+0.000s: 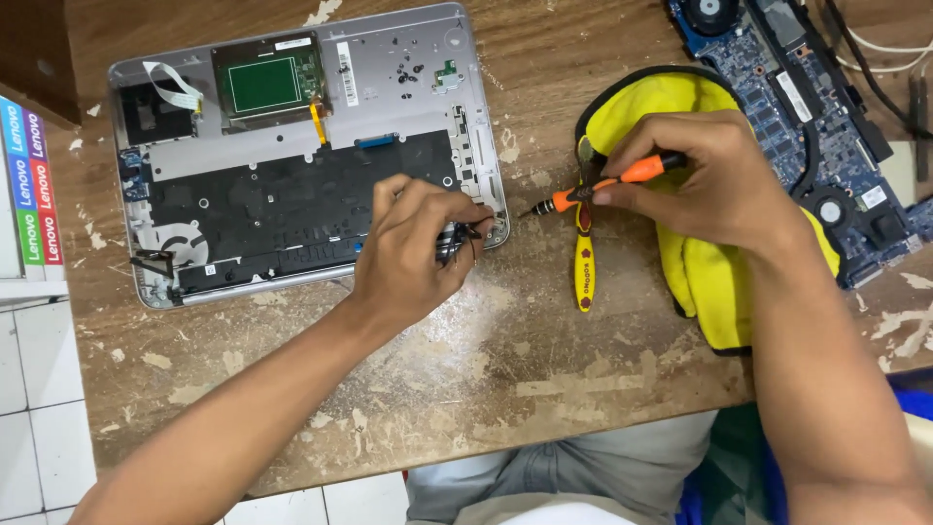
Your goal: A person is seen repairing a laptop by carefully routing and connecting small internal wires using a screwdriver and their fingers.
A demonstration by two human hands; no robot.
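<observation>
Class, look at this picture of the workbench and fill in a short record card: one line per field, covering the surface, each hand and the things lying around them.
Surface: worn wooden table, paint flaking
Left hand: pinching a small dark part at the lower right corner of the opened laptop shell
Right hand: holding an orange and black screwdriver, tip pointing toward the shell
Under right hand: yellow cloth pouch, yellow strap
Top right: blue circuit board with fans
Left edge: coloured box
</observation>
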